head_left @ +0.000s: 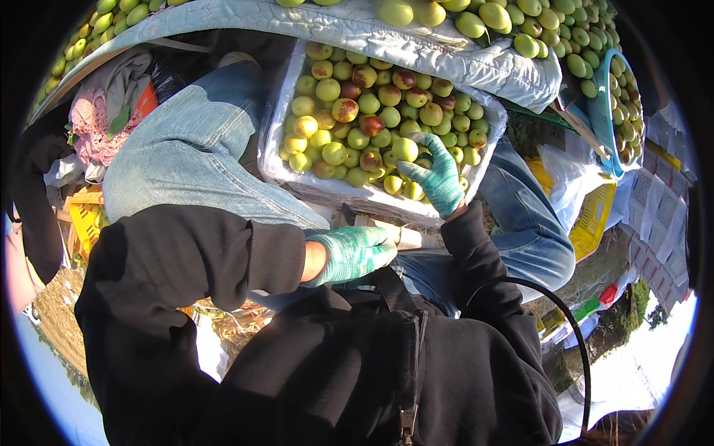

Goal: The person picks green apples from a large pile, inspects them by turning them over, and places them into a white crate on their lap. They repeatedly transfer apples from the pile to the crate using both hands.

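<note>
A white-lined box (269, 160) in front of me holds many green jujubes (328, 90), several with red-brown patches. My right hand (440, 177), in a green and white knit glove, reaches over the box's near right part. Its thumb and forefinger close around a yellow-green jujube (404, 149). Just below the box's near edge, my left hand (351, 254) wears a matching glove. Its fingers stretch out to the right, side by side, beside a pale strip of cardboard or wood (405, 236). I see no fruit in the left hand.
Beyond the box, a quilted pale cover (416, 56) edges a large heap of green jujubes (494, 16). A blue basket (604, 111) of fruit tilts at the right, above a yellow crate (593, 215). Pink cloth (97, 130) lies at the left. My jeans-clad legs (186, 156) flank the box.
</note>
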`<state>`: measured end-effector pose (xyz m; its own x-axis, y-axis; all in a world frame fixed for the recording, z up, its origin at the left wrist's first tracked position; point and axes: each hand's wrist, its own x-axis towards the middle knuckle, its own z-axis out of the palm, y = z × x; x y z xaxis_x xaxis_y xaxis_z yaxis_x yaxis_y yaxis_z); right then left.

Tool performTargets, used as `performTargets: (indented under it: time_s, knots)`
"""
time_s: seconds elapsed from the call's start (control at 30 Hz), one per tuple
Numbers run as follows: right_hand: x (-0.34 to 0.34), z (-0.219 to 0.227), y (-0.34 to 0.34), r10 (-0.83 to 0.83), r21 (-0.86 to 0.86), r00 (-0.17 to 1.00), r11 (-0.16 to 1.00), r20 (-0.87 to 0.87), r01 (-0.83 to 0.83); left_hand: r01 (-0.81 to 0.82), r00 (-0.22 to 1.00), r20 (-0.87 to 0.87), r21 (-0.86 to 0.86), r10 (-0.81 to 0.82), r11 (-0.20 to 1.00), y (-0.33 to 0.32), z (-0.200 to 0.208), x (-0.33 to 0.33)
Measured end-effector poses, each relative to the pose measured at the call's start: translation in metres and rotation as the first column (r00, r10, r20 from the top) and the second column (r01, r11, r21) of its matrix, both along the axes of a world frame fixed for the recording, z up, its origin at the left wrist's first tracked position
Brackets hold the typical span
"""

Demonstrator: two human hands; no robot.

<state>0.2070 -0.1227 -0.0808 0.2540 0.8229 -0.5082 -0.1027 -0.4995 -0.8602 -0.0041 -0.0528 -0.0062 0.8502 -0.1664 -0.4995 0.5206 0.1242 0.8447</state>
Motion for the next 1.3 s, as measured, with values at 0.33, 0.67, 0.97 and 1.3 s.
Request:
performTargets:
  time_s: [0.33,0.67,0.97,1.3]
  knots:
    - [-0.009,0.002,0.012,0.237,-0.104,0.737,0.969,0.633,-0.223,0.065,0.997,0.036,0.002,-0.065,0.998,0.000,-0.005,0.002]
    - [0.003,-0.009,0.002,0.218,-0.123,0.775,0.976,0.593,-0.180,-0.527,0.604,0.335,0.848,-0.723,-0.047,-0.024,-0.049,-0.020]
    - [0.011,0.015,-0.025,0.235,-0.238,0.882,0.960,0.410,-0.145,-0.215,0.546,0.191,0.973,-0.816,0.084,-0.017,-0.037,-0.010]
    - [0.060,0.020,-0.060,0.196,-0.386,0.872,0.923,0.448,-0.009,0.085,0.900,0.372,0.360,-0.227,0.929,-0.004,-0.022,-0.007]
